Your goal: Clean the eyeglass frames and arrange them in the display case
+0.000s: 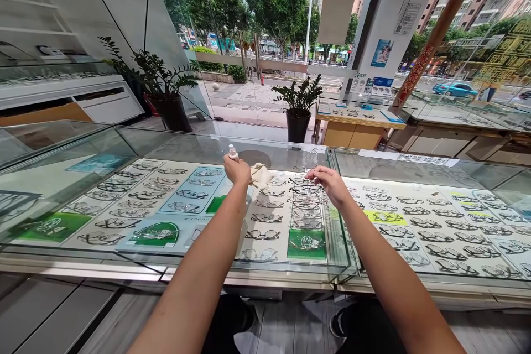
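My left hand (237,168) is closed around a small spray bottle (232,151) with a white top, held upright above the glass display case (286,149). A crumpled cream cloth (262,176) lies on the glass just right of this hand. My right hand (327,180) is over the same case, thumb and fingers pinched together. Whatever sits in that pinch is too small and faint to name. Thin clear outlines (310,159) show beside its fingertips, and I cannot tell if they are an object or a reflection. Rows of eyeglasses (263,234) lie under the glass below both hands.
A second glass case (440,227) with more eyeglasses adjoins on the right. Beyond the counter stand two potted plants (297,100) (166,88) and a wooden display table (352,133). Tall windows face a street. Dark cabinet fronts (53,315) are at lower left.
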The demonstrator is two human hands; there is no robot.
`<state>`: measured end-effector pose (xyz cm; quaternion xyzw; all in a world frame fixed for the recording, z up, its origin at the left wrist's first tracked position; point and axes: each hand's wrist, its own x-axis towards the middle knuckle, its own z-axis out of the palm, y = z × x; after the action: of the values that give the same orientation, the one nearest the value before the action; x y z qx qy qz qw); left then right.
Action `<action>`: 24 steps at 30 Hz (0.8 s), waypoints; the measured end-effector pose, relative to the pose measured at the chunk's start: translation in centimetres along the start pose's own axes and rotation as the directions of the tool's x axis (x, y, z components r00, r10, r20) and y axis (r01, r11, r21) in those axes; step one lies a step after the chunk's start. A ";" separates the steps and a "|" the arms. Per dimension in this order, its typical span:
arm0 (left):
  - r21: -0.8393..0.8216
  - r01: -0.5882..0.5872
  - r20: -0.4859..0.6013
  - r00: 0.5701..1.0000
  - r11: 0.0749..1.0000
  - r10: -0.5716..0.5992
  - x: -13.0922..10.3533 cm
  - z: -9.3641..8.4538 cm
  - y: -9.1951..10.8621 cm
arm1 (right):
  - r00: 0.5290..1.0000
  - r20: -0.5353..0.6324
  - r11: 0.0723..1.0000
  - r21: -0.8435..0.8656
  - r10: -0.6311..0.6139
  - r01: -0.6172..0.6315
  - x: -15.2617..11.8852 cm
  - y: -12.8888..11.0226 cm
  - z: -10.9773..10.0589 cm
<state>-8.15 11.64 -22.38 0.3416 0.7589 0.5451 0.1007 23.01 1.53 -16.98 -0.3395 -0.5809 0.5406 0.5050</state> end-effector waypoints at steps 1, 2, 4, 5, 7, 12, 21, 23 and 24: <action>0.003 0.006 -0.006 1.000 1.000 -0.006 0.0 0.0 0.0 | 1.000 -0.002 1.000 -0.002 0.001 -0.001 0.0 0.0 0.0; 0.006 0.012 -0.017 1.000 1.000 -0.012 -0.1 0.1 0.1 | 1.000 -0.003 1.000 -0.003 0.002 -0.002 0.0 0.0 0.0; 0.013 0.026 -0.067 0.997 1.000 -0.025 -0.5 -0.1 0.6 | 1.000 -0.003 1.000 -0.005 0.003 -0.003 -0.1 -0.1 0.1; 0.016 0.019 -0.114 0.993 1.000 -0.017 -0.8 -0.3 1.0 | 1.000 -0.003 1.000 -0.004 0.002 -0.002 -0.1 -0.1 0.1; 0.026 -0.083 -0.237 0.968 0.996 0.087 -1.5 -0.8 2.1 | 1.000 -0.003 1.000 -0.002 -0.001 0.001 -0.1 -0.2 0.1; 0.154 -0.364 0.090 0.931 0.919 0.354 -2.8 -2.1 4.6 | 1.000 -0.009 1.000 0.002 -0.011 0.011 -0.2 -0.3 0.1; 0.335 -0.276 0.579 0.815 0.901 0.034 -3.4 -0.9 3.8 | 1.000 0.008 1.000 0.001 -0.004 0.004 0.0 0.0 0.1; 0.272 -0.241 0.570 0.821 0.932 0.046 -3.5 -1.0 3.8 | 1.000 0.006 1.000 0.002 -0.007 0.007 -0.1 0.0 0.1; 0.227 -0.218 0.559 0.827 0.949 0.057 -3.4 -1.1 3.9 | 1.000 0.005 1.000 0.005 -0.008 0.008 -0.1 -0.1 0.1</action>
<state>-4.54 9.34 -19.21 0.5476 0.7413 0.3178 0.2229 22.98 1.44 -16.93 -0.3346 -0.5823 0.5406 0.5066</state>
